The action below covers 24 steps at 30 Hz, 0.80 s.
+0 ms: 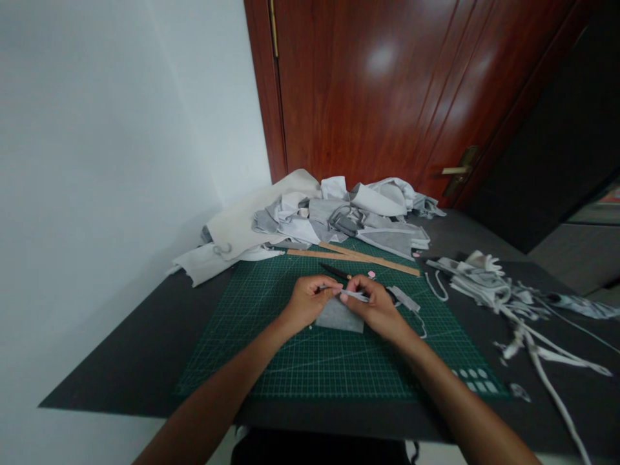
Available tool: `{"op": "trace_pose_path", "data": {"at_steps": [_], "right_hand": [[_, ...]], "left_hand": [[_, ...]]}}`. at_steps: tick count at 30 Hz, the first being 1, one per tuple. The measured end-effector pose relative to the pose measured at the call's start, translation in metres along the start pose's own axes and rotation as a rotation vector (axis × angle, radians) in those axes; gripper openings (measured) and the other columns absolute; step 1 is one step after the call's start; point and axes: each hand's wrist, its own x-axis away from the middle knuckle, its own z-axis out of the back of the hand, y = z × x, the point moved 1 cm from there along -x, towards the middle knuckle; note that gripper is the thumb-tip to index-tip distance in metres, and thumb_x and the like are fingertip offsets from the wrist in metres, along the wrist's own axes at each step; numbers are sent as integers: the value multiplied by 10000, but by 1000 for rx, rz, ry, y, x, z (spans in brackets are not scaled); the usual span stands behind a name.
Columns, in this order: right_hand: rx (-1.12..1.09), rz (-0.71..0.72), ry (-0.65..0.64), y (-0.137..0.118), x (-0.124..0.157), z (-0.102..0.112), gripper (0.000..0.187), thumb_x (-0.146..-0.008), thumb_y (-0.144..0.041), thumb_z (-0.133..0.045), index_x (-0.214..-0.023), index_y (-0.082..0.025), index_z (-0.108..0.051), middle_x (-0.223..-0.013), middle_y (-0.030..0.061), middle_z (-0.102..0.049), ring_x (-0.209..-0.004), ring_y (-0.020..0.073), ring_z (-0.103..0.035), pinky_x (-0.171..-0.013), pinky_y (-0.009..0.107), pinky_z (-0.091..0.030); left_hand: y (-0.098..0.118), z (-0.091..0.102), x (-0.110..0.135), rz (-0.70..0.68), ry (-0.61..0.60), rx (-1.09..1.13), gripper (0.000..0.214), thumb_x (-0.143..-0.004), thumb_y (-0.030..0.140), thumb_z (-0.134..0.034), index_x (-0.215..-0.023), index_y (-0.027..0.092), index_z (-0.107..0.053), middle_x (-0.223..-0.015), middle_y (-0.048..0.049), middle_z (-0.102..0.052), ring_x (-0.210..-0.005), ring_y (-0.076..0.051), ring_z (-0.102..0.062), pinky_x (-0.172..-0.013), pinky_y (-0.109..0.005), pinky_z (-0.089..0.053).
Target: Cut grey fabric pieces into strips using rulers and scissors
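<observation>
Both hands meet over the middle of a green cutting mat (300, 371). Between them is a grey piece of fabric (341, 318), its lower part hanging down toward the mat. My left hand (310, 298) pinches the fabric's upper edge between thumb and fingers. My right hand (375, 303) pinches the same edge a little to the right, where a narrow folded strip shows. Just beyond the fingers lie scissors (334, 270), their dark blades pointing away to the left and the handles partly hidden by my right hand. A small grey fabric scrap (405, 299) rests right of that hand.
Two wooden rulers (358, 256) lie crossed at the mat's far side. Behind them is a heap of grey and white fabric (310, 216) against the wall and door (358, 90). Cut scraps and cords (484, 284) cover the dark table (145, 349) at right. A pink piece (371, 274) sits near the scissors.
</observation>
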Motion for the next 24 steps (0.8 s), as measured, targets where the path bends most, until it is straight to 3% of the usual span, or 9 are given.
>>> {"op": "trace_pose_path", "data": {"at_steps": [4,10,15,20,24], "right_hand": [[-82,-51,14,3,-1,1,300,-817,-457,-738,-782,-219,-558,-723,-31,-531,-667,145,-494,-618,269,-409],[-65,-61,3,21,-4,2,275,-752,-363,-772,-915,-218,-604,-794,-26,-557,-744,165,-541,-667,283,-444],[76,-32,54,38,-5,0,234,-751,-303,-724,-923,-224,-586,-816,-23,-563,-767,177,-553,-700,303,-450],[270,-22,44,51,-5,-4,87,-815,-266,-642,-851,-223,-576,-807,0,-602,-763,193,-584,-720,327,-465],[413,9,49,56,-5,-9,57,-836,-200,-622,-890,-211,-608,-868,36,-635,-816,214,-610,-769,352,-487]], "left_hand": [[-5,2,0,76,-40,-16,125,-821,267,-747,-870,167,-803,-870,-69,-802,-767,-178,-733,-688,-254,-541],[-10,5,-2,75,-32,-79,103,-827,224,-732,-878,171,-804,-889,-58,-806,-789,-177,-733,-717,-255,-530],[-16,8,-6,127,-35,-239,117,-836,144,-695,-884,169,-799,-882,-37,-803,-789,-169,-724,-700,-240,-511],[-28,9,-6,160,-146,-401,146,-841,95,-653,-849,158,-784,-826,-19,-786,-746,-153,-696,-668,-230,-475],[-32,9,-4,135,-206,-430,169,-820,68,-659,-818,182,-783,-814,-3,-779,-768,-157,-685,-735,-255,-483]]}}
